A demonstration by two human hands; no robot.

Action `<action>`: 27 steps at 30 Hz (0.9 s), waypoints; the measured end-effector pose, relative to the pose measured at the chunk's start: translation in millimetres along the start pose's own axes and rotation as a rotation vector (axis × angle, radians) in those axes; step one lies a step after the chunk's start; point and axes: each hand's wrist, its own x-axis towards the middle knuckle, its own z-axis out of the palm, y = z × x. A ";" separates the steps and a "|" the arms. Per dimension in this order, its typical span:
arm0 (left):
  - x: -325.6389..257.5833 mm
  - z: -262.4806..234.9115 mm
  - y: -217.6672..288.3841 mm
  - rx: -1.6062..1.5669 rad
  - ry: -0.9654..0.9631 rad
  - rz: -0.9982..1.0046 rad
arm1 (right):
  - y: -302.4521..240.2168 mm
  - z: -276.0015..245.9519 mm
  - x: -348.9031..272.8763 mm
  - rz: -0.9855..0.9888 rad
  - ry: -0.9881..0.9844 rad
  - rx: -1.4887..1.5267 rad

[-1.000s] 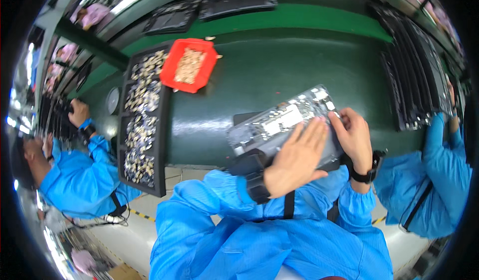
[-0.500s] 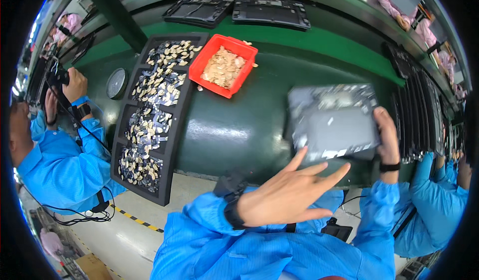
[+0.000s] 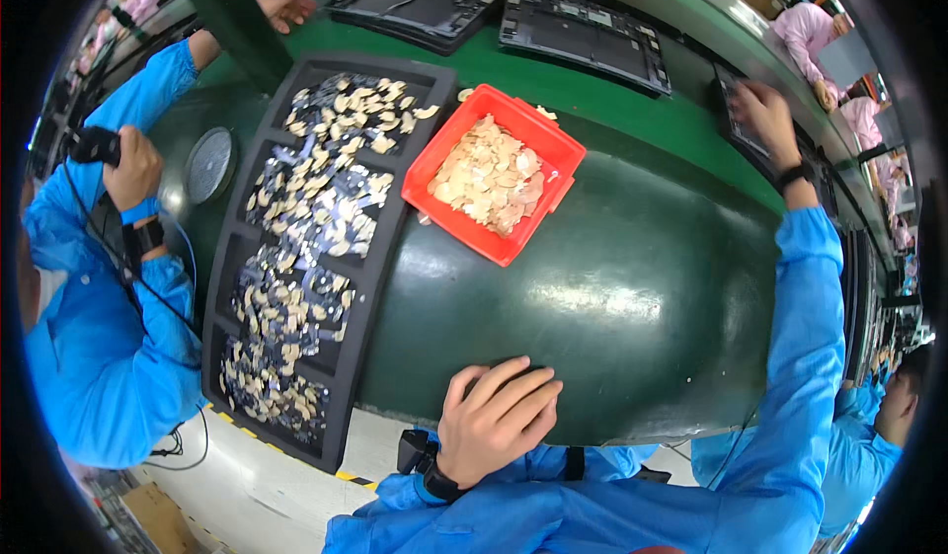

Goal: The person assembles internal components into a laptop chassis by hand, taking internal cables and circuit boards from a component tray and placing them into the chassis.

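Observation:
My left hand (image 3: 499,421) rests at the near edge of the green table, palm down with its fingers stretched out and nothing in it. My right hand (image 3: 768,124) reaches to the far right, over a dark flat device panel (image 3: 736,115) with its inner parts exposed. Motion smears its fingers, so whether they grip the panel cannot be told. Left of the middle stands a red bin (image 3: 416,191) holding many thin tan pieces (image 3: 489,179). Beside it lies a long black compartment tray (image 3: 380,258) filled with small dark and cream parts (image 3: 316,203).
Two opened device panels (image 3: 420,6) (image 3: 588,36) lie along the back. A co-worker (image 3: 109,337) on the left holds a dark tool (image 3: 96,145), near a round grey dish (image 3: 210,164). A green post (image 3: 232,26) rises behind the tray. Another person in blue (image 3: 869,445) sits at the right.
The device panel that was in my right hand above the table is gone from there. My right hand has moved far right; my left hand has drawn back left. The view has shifted.

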 end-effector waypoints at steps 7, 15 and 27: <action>-0.9 -8.2 -5.4 -0.367 -0.178 0.181 | -64.6 102.8 50.2 0.033 -0.139 -0.366; -75.4 56.7 -7.9 -0.961 -1.155 -0.010 | -88.4 119.7 9.3 0.163 -0.034 0.839; -143.7 248.2 -79.1 -0.490 -1.713 0.277 | -29.3 29.7 -170.8 -0.017 0.085 0.862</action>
